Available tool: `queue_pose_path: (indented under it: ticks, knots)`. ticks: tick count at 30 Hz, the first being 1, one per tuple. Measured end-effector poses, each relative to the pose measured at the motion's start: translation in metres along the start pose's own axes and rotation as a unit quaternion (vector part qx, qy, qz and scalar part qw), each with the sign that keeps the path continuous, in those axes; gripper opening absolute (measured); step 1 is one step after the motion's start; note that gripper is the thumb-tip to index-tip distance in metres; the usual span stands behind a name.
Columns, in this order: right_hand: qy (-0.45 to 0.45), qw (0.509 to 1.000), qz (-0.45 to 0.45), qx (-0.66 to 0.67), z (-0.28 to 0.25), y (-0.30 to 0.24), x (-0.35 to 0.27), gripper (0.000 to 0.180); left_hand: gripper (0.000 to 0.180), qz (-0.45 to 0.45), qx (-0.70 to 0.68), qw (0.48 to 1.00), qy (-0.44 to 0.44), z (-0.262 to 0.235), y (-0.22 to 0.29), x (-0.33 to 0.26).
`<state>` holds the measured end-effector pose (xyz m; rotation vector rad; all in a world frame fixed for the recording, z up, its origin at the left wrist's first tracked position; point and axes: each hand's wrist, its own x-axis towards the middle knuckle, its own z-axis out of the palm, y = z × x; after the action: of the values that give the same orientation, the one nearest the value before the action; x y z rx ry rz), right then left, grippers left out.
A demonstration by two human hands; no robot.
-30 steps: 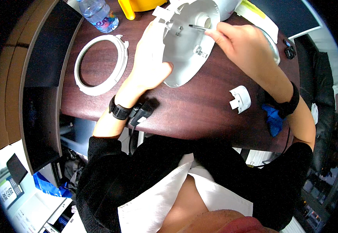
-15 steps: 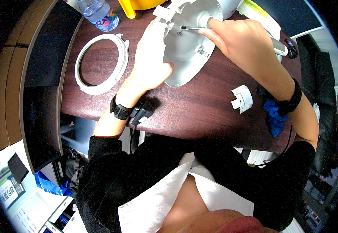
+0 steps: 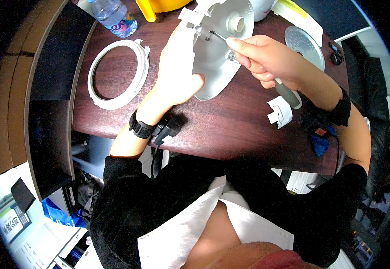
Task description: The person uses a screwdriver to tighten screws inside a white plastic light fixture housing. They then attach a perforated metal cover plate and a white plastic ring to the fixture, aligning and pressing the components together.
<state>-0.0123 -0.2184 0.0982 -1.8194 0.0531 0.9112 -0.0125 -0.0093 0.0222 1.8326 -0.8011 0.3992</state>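
**Screwdriver tip set against a propped white lid**

Taking the white lid point(image 3: 217, 49) as the landmark and reading from left to right: well to its left a white plastic ring point(image 3: 116, 74) lies flat on the dark wooden table point(image 3: 230, 130), and above that ring a clear water bottle point(image 3: 114, 18) lies on its side.

Just left of the lid, the left hand point(image 3: 174, 74) is closed on the lid's left edge, thumb reaching round the lower rim and palm pressed to the back. It holds the lid tilted up off the table, the inner face turned toward the right. The lid is roughly oval, its long axis running from lower left to upper right, with the hinge tabs at the upper left corner and a round white boss near the top.

Across the lid's face a screwdriver point(image 3: 219, 35) lies with its long axis from lower right to upper left; the thin dark shaft points up and left, its tip touching the lid near the hinge tabs. Its grey handle comes out below the right hand point(image 3: 266, 60), which is clamped round the tool just right of the lid, forefinger and thumb pinching where the shaft begins.

Right of the lid a small white plastic clip point(image 3: 279, 112) lies on the table, and further right a round perforated metal plate point(image 3: 304, 42) lies flat
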Motion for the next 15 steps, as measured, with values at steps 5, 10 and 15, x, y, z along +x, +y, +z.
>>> queue_pose_path:
  ticks: [5,10,15]
  knots:
    - [0.315,0.708,-0.402,-0.489,-0.006,0.016,0.003,0.033,0.078,-0.066,-0.098,0.993,0.015,0.001,0.002,-0.001]
    - [0.344,0.612,-0.393,-0.594,-0.004,0.001,-0.009,0.030,0.079,-0.131,-0.152,0.980,0.001,0.000,0.003,0.002]
    - [0.345,0.550,-0.408,-0.642,0.000,-0.001,-0.001,0.029,0.080,-0.107,-0.140,0.984,-0.015,0.000,0.002,0.000]
